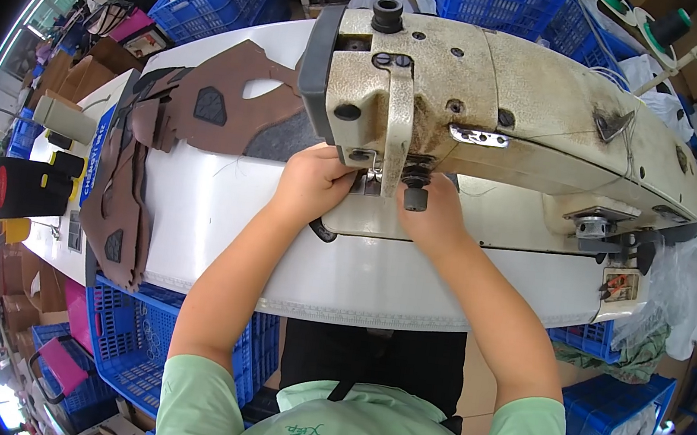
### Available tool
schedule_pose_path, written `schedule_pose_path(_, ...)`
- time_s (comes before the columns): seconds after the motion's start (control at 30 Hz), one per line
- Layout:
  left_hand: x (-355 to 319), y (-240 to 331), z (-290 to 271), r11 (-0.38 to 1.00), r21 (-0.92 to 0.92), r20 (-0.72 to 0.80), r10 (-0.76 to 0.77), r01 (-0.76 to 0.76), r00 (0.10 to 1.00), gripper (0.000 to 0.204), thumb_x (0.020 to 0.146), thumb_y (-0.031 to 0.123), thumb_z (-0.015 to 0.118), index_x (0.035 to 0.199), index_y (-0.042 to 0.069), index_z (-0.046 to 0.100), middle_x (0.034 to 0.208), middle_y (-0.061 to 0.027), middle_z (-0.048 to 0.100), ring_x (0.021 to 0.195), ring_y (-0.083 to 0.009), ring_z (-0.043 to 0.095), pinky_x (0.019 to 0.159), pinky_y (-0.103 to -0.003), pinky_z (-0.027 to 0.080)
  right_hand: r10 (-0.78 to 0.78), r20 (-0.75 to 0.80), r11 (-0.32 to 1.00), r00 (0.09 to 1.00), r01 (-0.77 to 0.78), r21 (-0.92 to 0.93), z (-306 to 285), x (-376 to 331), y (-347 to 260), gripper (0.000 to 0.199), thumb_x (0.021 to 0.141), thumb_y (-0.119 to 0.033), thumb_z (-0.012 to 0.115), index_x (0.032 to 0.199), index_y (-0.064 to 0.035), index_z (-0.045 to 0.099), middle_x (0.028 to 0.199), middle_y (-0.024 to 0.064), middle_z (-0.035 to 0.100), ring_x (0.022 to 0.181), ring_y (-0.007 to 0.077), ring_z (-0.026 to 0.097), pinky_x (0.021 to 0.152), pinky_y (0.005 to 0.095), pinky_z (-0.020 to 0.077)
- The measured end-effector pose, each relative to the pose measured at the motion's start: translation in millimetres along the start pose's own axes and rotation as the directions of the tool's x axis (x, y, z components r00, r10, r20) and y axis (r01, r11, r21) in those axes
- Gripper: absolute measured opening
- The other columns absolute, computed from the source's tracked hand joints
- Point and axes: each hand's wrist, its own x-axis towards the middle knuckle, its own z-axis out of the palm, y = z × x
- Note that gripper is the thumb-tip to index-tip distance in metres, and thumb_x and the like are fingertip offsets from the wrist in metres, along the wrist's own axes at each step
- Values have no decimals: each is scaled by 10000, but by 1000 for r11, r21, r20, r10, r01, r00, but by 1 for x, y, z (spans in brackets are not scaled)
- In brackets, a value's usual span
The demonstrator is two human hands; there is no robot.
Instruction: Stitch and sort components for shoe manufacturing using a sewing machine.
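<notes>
A worn cream sewing machine (486,87) stands over the white table, its needle and presser foot (373,177) between my hands. My left hand (314,180) is just left of the presser foot, fingers curled and pressed together; what they pinch, if anything, is hidden. On the right, my right hand (436,215) lies close to the needle area, its fingers mostly covered by the machine head and a dark knob. Behind my left hand lies a brown leather-like cut piece (227,107) with dark grey patches and an oval hole.
More brown pieces (119,207) hang in a stack over the table's left end. Blue plastic crates (133,339) stand below and behind the table. A clear plastic bag (675,288) hangs at the right end. Thread cones (669,29) stand at the far right.
</notes>
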Motion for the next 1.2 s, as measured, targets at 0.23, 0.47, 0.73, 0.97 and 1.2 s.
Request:
schedule_pose_path(0.23,-1,-1,0,999,34,43,-22,21,999,216,753,38,671,949,103,736,926,-66,704,860,-273,665,751,-345,546,-242,21,927,970,238,-291,4,0,5,100,718,-26,624,620,-49,622,719,95,582,776,277,590,713,389,492)
schedule_pose_path(0.47,-1,-2,-1,1000,1,30,-30,30,999,225,750,39,670,955,105,737,936,-67,704,865,-275,664,756,-345,546,-240,24,932,970,237,-275,7,2,6,163,731,-42,635,575,-59,595,697,88,571,750,274,578,692,381,484)
schedule_pose_path(0.73,0,2,-1,999,-11,32,-41,41,999,227,746,32,664,949,105,736,931,-91,693,867,-297,658,754,-363,537,-227,20,949,974,226,-222,-3,2,5,36,754,-38,629,724,-29,648,870,85,635,856,293,608,770,396,514)
schedule_pose_path(0.97,-3,0,5,998,5,0,-66,66,998,222,733,36,653,933,92,732,926,-128,677,861,-322,650,756,-376,527,-242,-222,970,945,234,-58,-84,-61,-8,274,771,10,626,1030,-52,686,1013,96,678,835,272,624,703,357,521)
schedule_pose_path(1.2,-1,0,4,999,49,-2,-20,20,1000,216,727,34,649,921,88,728,903,-129,670,847,-326,645,754,-386,525,-394,-657,578,642,-383,-721,-346,-92,64,312,935,-224,596,1097,39,637,1105,182,651,1027,343,602,945,401,434)
